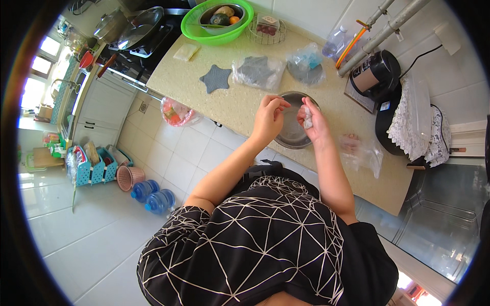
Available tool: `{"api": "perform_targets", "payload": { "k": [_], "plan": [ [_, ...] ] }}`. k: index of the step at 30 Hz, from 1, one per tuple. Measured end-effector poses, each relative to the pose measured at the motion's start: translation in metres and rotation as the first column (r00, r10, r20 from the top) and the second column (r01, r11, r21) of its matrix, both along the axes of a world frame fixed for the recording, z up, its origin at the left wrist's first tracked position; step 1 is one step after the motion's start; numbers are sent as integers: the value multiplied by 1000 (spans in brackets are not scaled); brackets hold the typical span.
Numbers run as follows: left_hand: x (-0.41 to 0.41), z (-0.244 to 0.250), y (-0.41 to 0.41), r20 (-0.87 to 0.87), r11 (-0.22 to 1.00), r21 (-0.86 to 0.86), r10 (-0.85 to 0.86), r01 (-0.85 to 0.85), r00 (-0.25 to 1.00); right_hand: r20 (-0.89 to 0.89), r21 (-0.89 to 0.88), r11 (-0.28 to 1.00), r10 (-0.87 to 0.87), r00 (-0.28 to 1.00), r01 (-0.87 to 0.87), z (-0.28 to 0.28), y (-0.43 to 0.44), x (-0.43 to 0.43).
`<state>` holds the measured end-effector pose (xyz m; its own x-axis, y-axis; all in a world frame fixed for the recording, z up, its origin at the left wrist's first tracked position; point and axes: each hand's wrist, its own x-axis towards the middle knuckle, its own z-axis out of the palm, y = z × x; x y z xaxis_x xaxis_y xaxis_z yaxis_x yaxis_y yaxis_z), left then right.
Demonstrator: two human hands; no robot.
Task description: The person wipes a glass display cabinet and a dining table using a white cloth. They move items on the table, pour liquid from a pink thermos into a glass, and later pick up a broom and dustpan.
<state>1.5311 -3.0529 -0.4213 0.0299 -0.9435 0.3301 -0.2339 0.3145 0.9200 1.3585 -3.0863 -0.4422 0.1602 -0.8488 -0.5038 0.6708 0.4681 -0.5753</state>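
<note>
Over the left rim of a round metal bowl [293, 134] is my left hand [271, 116], its fingers loosely bent and a little apart. Nothing shows between them, though its palm is turned from view. My right hand [319, 122], above the bowl's right side, is closed around a crumpled white wad [307, 118], perhaps tissue or thin plastic. The bowl stands on the speckled beige countertop [229, 109]; part of its inside is hidden by my hands. Close to my right forearm lies a clear plastic bag [360, 155] with something pinkish-brown at one end.
Beyond the bowl lie a grey star-shaped mat [215, 78], a bagged grey star mat [258, 70] and another plastic-wrapped piece [306, 70]. A green basket [187, 28] and a wire basket [281, 38] stand behind. A black appliance [377, 76] and pipes [394, 26] border the right.
</note>
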Motion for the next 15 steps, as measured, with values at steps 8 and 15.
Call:
{"api": "perform_targets", "payload": {
  "k": [8,15],
  "plan": [
    [-8,-26,14,5,997,46,-56,55,998,-217,154,985,-41,975,76,-3,-8,23],
    [-11,-39,25,28,989,79,-125,122,992,-226,134,985,-76,971,108,-58,-8,37]
  ]
}}
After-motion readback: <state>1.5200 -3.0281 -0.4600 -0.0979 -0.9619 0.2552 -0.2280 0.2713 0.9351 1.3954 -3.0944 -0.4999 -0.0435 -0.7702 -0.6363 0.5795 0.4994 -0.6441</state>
